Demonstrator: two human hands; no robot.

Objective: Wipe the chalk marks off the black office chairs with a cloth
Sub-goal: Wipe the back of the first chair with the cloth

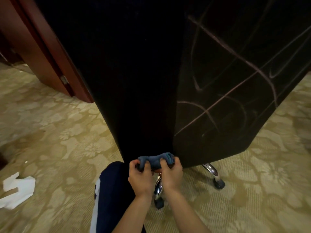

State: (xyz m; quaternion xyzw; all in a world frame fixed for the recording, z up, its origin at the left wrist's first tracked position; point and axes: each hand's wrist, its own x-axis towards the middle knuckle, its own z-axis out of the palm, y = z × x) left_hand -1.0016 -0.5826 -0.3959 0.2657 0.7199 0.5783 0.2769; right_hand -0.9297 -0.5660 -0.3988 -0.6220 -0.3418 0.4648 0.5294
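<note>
Both forearms are reaching forward from the bottom edge. Left hand (140, 177) and right hand (170, 174) are gripping a bunched blue cloth (155, 159) with curled fingers, side by side, just under the lower edge of two black chair backs. One chair back (134, 73) is looking plain dark; the other chair back (235, 84) is carrying pale chalk marks (223, 42). Chrome chair legs (211, 170) are standing on the patterned carpet (58, 140).
</note>
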